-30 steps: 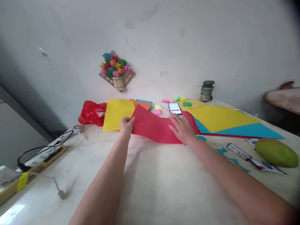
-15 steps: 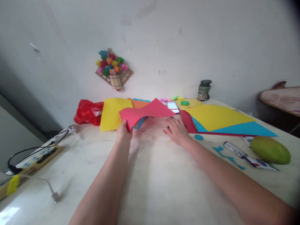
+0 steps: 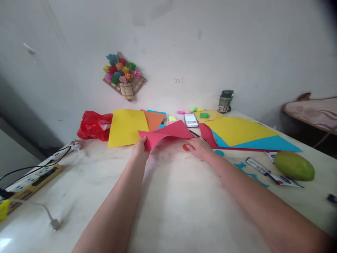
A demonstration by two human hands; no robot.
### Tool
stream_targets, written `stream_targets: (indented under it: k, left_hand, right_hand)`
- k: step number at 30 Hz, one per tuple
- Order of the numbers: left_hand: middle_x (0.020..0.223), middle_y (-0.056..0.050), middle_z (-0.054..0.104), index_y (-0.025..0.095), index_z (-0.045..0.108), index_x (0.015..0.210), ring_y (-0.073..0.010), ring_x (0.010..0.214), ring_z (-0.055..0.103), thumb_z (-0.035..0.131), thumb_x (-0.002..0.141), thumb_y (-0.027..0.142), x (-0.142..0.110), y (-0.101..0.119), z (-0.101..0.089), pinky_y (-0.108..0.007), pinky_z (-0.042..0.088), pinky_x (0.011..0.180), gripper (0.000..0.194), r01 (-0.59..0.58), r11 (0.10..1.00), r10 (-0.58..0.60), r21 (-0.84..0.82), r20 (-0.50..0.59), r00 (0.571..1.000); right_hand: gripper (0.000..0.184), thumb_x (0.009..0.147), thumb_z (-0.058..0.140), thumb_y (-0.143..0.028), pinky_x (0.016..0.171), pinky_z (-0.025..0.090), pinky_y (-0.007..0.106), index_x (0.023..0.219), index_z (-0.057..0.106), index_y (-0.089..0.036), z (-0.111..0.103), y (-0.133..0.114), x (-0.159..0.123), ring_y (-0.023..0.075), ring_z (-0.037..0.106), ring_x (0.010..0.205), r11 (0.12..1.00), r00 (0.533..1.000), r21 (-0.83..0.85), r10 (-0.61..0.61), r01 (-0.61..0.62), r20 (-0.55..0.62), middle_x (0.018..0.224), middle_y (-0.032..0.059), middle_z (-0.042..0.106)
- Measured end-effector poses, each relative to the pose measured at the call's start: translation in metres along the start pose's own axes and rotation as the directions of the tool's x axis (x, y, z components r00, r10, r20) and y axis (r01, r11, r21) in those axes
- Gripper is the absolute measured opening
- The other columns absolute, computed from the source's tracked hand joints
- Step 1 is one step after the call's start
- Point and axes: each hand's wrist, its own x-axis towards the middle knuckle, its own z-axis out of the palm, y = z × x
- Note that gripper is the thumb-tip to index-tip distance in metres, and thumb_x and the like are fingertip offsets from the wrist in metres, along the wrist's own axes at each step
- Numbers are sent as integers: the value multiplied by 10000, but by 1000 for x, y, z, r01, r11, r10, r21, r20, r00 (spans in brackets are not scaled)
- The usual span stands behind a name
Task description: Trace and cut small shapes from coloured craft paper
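My left hand is closed on the left end of a red paper sheet. The sheet is lifted off the table and bends, its right corner close to my other hand. My right hand is low over the table, its fingers apart and reaching left, with nothing plainly held. An orange paper circle lies by its fingertips. Just behind the fingers is a thin black pen-like stick, partly covered by the hand. A blue paper circle sits right of the wrist.
At the back left are a yellow sheet, an orange sheet and a red plastic bag. A phone lies behind my hands. Yellow and blue sheets, glue tubes and a green fruit lie right. A power strip runs along the left.
My left hand has raised and folded back the red sheet, which lay flatter under both hands. My right hand has come off the sheet onto the table, and the orange circle has come into view.
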Motion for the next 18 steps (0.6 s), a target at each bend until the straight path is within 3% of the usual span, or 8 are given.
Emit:
stream_targets:
  k: [3, 7, 10, 14, 18]
  left_hand:
    - [607, -10, 586, 132, 525, 727, -89, 495, 578, 455, 757, 36, -5, -2, 4, -201, 505, 537, 123, 20, 1000, -20, -19, -15, 1000]
    - [611, -9, 584, 127, 520, 741, -94, 497, 579, 441, 748, 24, -12, -2, 10, -206, 511, 530, 130, 41, 998, -41, -37, -8, 999]
    - [613, -8, 575, 127, 511, 746, -92, 510, 581, 426, 740, 7, -16, -1, 14, -186, 510, 523, 147, 43, 995, -42, -95, 7, 999]
    - [670, -54, 577, 105, 500, 801, -130, 595, 608, 403, 734, 12, -17, 0, 15, -193, 517, 523, 151, 89, 982, -80, -167, 58, 995]
    - [753, -107, 579, 66, 482, 926, -204, 741, 621, 348, 721, 7, -12, -1, 11, -263, 537, 590, 252, 102, 964, -83, -245, 87, 993]
  right_hand:
    - [310, 813, 400, -267, 808, 354, 299, 1070, 560, -199, -1, 8, -1, 171, 528, 954, 1000, 1000, -3, 31, -31, -3, 1022, 48, 621]
    - [304, 766, 465, -374, 841, 333, 348, 981, 616, -220, -4, 9, -3, 201, 535, 913, 997, 996, -63, -28, 33, 82, 929, 58, 643]
    - [347, 753, 473, -315, 900, 298, 374, 1069, 573, -216, -5, 10, -2, 221, 473, 1032, 996, 999, -83, -43, 44, 15, 1140, 66, 557]
    - [485, 714, 475, -210, 917, 289, 421, 1199, 455, -223, -5, 18, 0, 253, 343, 1179, 994, 994, -82, 61, -69, -92, 1379, 51, 281]
    - [487, 705, 464, -180, 946, 249, 473, 1189, 465, -233, -8, 28, 0, 253, 332, 1197, 986, 988, -85, 141, -146, -62, 1361, 41, 318]
